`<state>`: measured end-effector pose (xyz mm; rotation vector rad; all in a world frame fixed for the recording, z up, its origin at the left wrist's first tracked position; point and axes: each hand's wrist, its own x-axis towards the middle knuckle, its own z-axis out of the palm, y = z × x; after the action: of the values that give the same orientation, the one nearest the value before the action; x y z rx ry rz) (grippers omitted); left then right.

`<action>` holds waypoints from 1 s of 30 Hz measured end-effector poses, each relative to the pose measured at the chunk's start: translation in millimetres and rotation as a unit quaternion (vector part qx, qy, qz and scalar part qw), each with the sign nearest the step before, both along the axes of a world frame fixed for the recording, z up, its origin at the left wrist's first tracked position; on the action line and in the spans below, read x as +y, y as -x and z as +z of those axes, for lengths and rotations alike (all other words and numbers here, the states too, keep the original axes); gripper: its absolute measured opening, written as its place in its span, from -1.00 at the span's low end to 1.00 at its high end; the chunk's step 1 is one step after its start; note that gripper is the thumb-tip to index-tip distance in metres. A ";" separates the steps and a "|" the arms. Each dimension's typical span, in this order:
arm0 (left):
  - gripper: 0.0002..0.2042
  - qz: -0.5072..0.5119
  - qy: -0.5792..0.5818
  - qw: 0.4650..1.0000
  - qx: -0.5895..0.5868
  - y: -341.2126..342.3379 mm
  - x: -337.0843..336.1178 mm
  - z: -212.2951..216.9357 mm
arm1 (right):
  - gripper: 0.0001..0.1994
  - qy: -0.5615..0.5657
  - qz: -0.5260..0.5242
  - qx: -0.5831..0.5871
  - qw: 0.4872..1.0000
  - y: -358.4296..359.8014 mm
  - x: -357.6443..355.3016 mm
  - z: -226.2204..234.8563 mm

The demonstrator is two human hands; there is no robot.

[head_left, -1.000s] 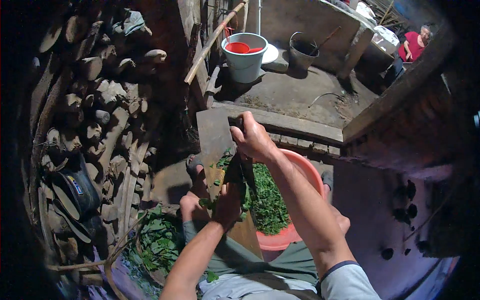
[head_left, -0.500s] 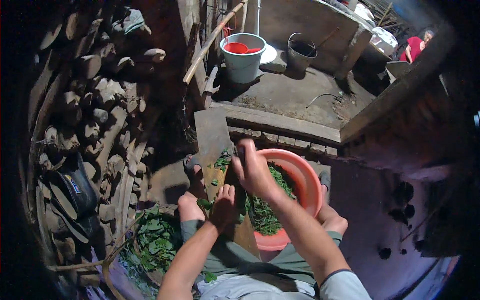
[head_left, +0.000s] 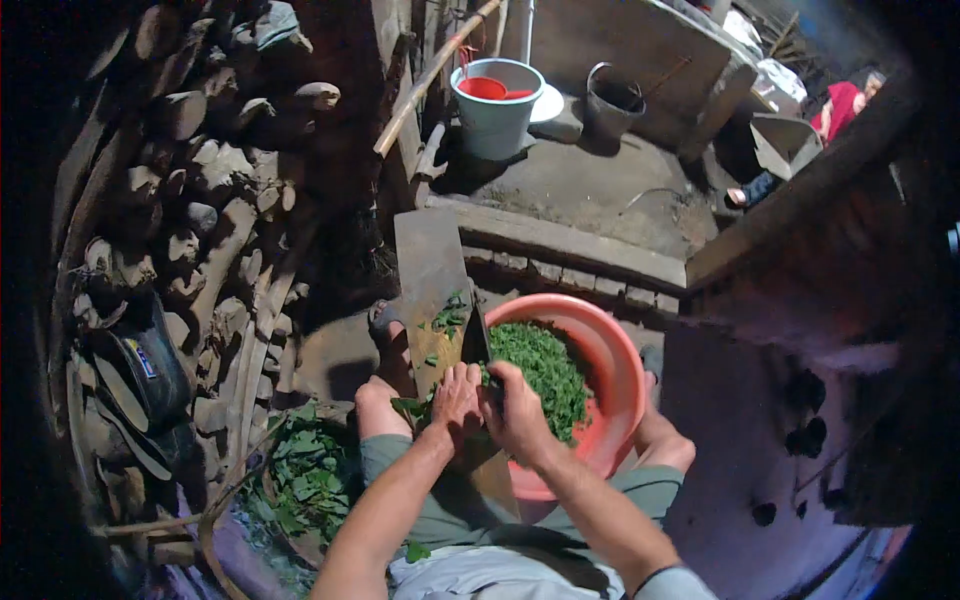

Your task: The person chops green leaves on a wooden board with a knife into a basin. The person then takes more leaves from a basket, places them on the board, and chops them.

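My right hand [head_left: 520,408] is closed round the handle of a knife, its broad dark blade [head_left: 475,338] pointing away from me over a long wooden board [head_left: 428,250]. Right beside it, my left hand [head_left: 457,398] presses down with bent fingers on green leaves [head_left: 412,408], mostly hidden under it. Cut bits of leaf [head_left: 450,318] lie on the board past my fingers. Against the board's right side stands a pink-red basin [head_left: 622,375] between my legs, holding a heap of finely chopped greens [head_left: 540,362].
Whole leaves [head_left: 305,478] fill a basket at my left. Stacked firewood [head_left: 225,240] and a dark boot [head_left: 150,365] line the left side. Beyond a low ledge [head_left: 570,240] stand a grey bucket [head_left: 495,135] with a red scoop and a dark pail [head_left: 612,105]. Another person [head_left: 842,105] is at far right.
My right hand has come down and back toward me with the knife, beside my left hand. More of the chopped greens shows. The far person has leaned and shifted slightly.
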<state>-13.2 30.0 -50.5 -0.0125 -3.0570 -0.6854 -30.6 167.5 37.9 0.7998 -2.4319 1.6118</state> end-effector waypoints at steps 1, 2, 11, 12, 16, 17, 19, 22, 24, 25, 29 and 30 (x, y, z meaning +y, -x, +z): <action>-0.70 -0.006 -0.031 0.999 0.020 -6.0 -1.9 5.2 | -0.58 -0.017 0.007 0.006 1.000 4.3 -3.1 6.4; -0.66 0.012 -0.082 0.996 0.009 -12.0 -7.5 11.8 | -0.60 -0.003 0.020 -0.006 1.000 17.3 -9.5 25.2; -0.67 -0.080 0.073 0.983 0.147 -5.5 15.0 15.0 | -0.68 -0.092 0.001 -0.112 0.989 146.9 -34.8 76.8; -0.70 -0.094 0.153 0.975 0.129 -9.2 10.9 19.8 | -0.67 -0.072 -0.001 -0.039 0.997 136.6 -37.2 71.1; -0.77 0.056 0.066 0.996 -0.008 -8.5 2.8 -11.7 | -0.58 -0.002 -0.004 -0.018 1.000 27.8 -18.6 30.8; -0.74 0.036 0.000 0.999 -0.026 -1.9 16.2 14.6 | -0.56 -0.033 -0.010 -0.068 0.997 7.7 2.7 17.4; -0.70 -0.010 0.008 1.000 0.000 -1.2 12.7 16.9 | -0.55 -0.025 -0.014 -0.019 0.999 2.8 4.4 8.0; -0.71 0.005 0.012 0.999 0.049 -15.2 -7.6 -12.5 | -0.58 0.001 0.034 -0.019 0.999 32.3 -22.0 34.8; -0.69 -0.030 -0.001 0.998 0.056 -18.0 2.9 -4.1 | -0.69 -0.040 0.006 0.013 0.999 85.7 -24.9 59.8; -0.68 -0.057 -0.008 0.996 0.066 -16.4 7.4 0.7 | -0.68 -0.034 0.005 -0.021 0.999 111.4 -25.3 64.0; -0.61 -0.056 0.006 0.987 0.150 -9.6 4.7 -18.4 | -0.63 -0.103 0.018 -0.123 0.987 152.2 -46.0 80.4; -0.61 -0.056 0.003 0.987 0.147 -6.6 7.2 -8.1 | -0.63 -0.106 0.018 -0.126 0.986 147.1 -42.1 76.4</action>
<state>-6.7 37.2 -58.7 -0.2624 -2.7895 -0.6170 -177.7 125.4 114.3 0.7095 -2.8194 1.5704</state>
